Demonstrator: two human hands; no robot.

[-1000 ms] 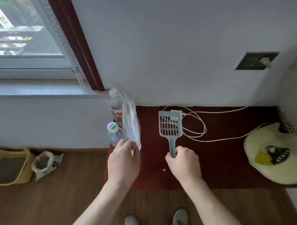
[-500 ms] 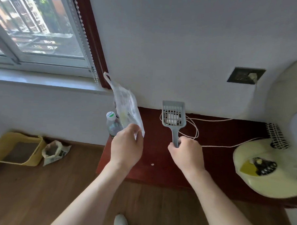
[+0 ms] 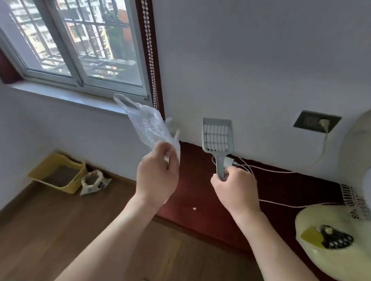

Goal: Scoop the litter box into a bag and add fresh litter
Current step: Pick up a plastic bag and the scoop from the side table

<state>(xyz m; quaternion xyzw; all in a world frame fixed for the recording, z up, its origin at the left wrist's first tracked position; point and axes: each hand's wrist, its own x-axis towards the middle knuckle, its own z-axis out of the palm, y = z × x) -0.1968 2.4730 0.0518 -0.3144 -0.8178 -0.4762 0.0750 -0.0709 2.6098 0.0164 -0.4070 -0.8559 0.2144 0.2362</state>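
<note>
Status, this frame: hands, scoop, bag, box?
Left hand holds clear bag. Right hand holds grey scoop, upright. Yellow litter box on floor, far left, not reached. Nothing in the way.

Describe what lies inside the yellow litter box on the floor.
The yellow litter box holds a flat bed of grey-brown litter. Clumps, if any, are too small to tell; the near wall hides the bed's front edge.

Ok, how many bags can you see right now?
2. A clear plastic bag is held up in the left hand. An open litter bag sits on the floor beside the yellow litter box. Others may be hidden outside the frame.
</note>
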